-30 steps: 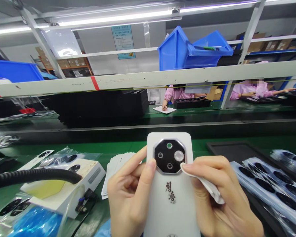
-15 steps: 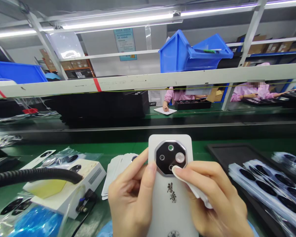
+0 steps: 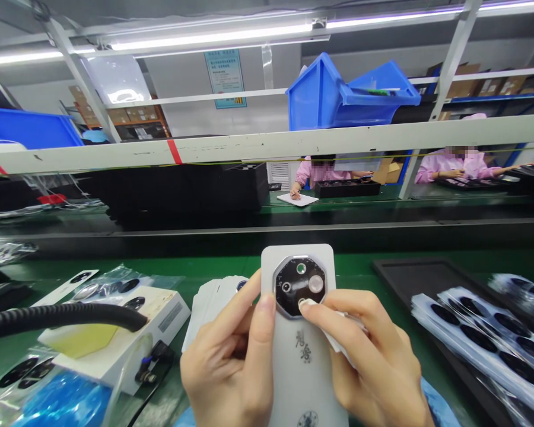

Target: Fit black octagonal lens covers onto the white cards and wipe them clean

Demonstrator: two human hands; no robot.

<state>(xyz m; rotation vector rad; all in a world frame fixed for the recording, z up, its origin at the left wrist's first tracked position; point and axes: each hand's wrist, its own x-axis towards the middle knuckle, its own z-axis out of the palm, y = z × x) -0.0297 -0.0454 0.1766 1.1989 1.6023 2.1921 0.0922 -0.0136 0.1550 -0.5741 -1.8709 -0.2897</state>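
Note:
A pale phone back cover (image 3: 289, 379) stands upright in front of me, with dark lettering and a round mark down its middle. Near its top is a black octagonal camera plate (image 3: 297, 279) with several round openings. My left hand (image 3: 234, 362) is closed on the cover's left edge, thumb on the face. My right hand (image 3: 374, 356) pinches a folded white cloth (image 3: 338, 349), and the index fingertip presses it against the plate's lower opening. The right fingers partly hide the cloth and the cover's right edge.
Left of my hands lie a stack of white covers (image 3: 211, 302), a white box (image 3: 160, 308), a black corrugated hose (image 3: 62, 317) and a blue plastic bag (image 3: 64, 400). A black tray (image 3: 409, 276) with wrapped lens plates (image 3: 485, 332) is at right. Co-workers in pink sit across the bench.
Both hands and the phone cover have shifted slightly left. The right fingertip with the cloth stays at the camera plate's lower opening, and less of the cloth shows now.

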